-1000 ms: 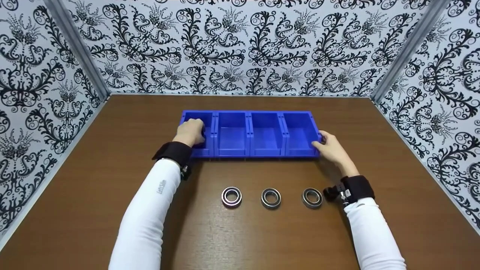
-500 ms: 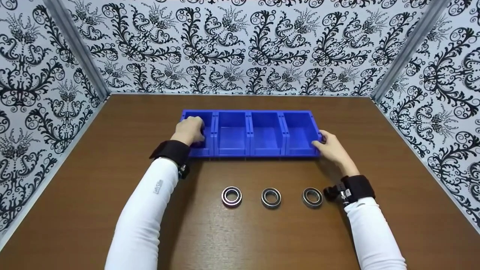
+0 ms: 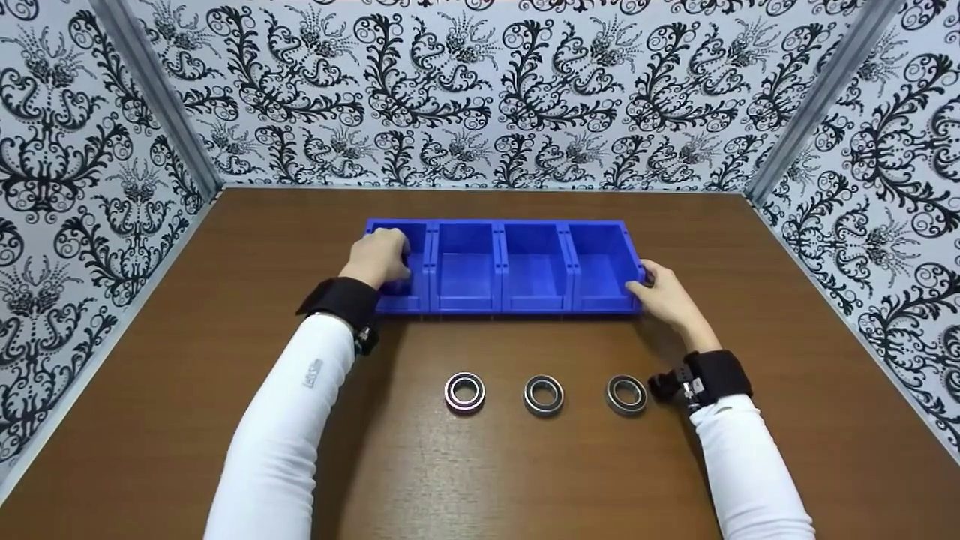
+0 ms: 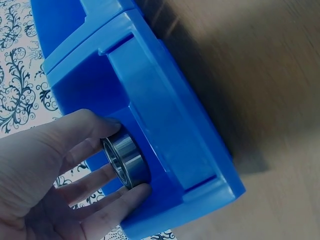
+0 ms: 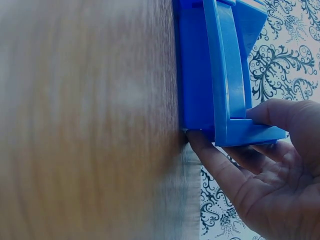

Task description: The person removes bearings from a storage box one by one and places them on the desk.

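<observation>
A blue row of open-topped bins [image 3: 463, 304] stands towards the back of the table. My left hand [image 3: 377, 257] reaches into its leftmost compartment. There, in the left wrist view, thumb and fingers pinch a shiny metal bearing [image 4: 129, 157] by its rim, tilted on edge within the walls. At the other end, my right hand [image 3: 661, 298] grips the outer side wall of the rightmost bin [image 5: 250, 131], thumb inside and fingers along the outside. From the head view the held bearing is hidden behind the left hand.
Three more bearings lie flat in a spaced row in front of the bins: a left one [image 3: 465, 393], a middle one [image 3: 544, 395] and a right one [image 3: 626, 394]. The right wrist strap [image 3: 716, 375] sits close to the right bearing. Patterned walls [image 3: 480, 97] enclose the brown table [image 3: 495, 472].
My left hand has shifted slightly left and back within the leftmost compartment. The right hand, the bins and the three bearings on the table look unchanged.
</observation>
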Motion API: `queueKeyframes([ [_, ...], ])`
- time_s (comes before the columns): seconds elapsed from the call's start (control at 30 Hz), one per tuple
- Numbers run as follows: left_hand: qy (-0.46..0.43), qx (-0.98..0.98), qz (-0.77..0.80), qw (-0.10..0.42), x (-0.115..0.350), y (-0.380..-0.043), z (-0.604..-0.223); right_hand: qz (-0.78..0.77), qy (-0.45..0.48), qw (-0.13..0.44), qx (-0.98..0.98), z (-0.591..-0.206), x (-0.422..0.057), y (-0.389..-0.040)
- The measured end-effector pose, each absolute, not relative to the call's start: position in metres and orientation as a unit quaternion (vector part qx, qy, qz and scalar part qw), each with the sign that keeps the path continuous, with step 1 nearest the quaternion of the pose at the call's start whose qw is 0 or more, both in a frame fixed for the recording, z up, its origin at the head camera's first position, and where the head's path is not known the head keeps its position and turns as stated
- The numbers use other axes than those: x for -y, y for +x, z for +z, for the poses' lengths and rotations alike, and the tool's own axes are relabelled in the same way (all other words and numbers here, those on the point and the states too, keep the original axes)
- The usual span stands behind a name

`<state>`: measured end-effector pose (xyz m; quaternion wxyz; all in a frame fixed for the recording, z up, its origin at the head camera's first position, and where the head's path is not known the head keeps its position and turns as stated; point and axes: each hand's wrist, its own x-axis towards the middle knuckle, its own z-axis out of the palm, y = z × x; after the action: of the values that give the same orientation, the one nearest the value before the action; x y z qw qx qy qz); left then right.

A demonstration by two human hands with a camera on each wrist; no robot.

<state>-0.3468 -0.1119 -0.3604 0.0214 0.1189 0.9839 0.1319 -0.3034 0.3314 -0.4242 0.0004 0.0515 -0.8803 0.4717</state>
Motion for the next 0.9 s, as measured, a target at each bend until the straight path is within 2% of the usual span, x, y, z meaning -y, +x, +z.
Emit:
queueKeyframes([
  [0.9,0.132,-0.982,0.136,0.021,0.114,-0.347,-0.349,0.462,0.057,0.011,0.885,-0.421,-0.329,-0.3],
])
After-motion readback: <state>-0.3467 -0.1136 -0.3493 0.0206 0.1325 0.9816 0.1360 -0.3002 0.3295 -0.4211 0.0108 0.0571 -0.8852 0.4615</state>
